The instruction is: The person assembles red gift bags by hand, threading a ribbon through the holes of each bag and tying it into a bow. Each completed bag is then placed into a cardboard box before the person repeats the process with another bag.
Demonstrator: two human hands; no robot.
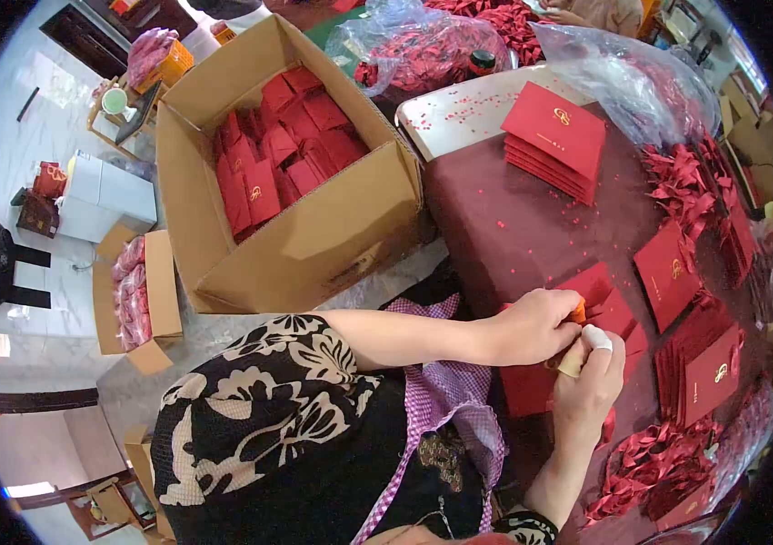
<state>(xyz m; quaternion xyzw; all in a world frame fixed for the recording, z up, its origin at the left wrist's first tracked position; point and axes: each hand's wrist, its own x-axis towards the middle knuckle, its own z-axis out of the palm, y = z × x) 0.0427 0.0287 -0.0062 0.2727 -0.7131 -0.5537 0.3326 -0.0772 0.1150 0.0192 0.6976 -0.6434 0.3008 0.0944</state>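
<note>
My left hand [536,329] and my right hand [589,386] meet over the table, fingertips pinched close together. An orange finger cover [577,312] is on the left one; a white finger cover [597,338] and a pale yellow one [573,360] show at the right. What the fingertips hold is hidden. Beneath them lie red paper pieces [603,292], partly covered by my hands. To the right are a red packet with a gold emblem [666,272] and a leaning stack of such packets [712,374].
A neat stack of red packets [554,136] stands on the dark red tablecloth [477,213]. Red ribbons [654,468] lie heaped at the lower right. A large cardboard box [314,241] holds many red packets. Plastic bags [423,41] sit at the back, near another person's hand [568,16].
</note>
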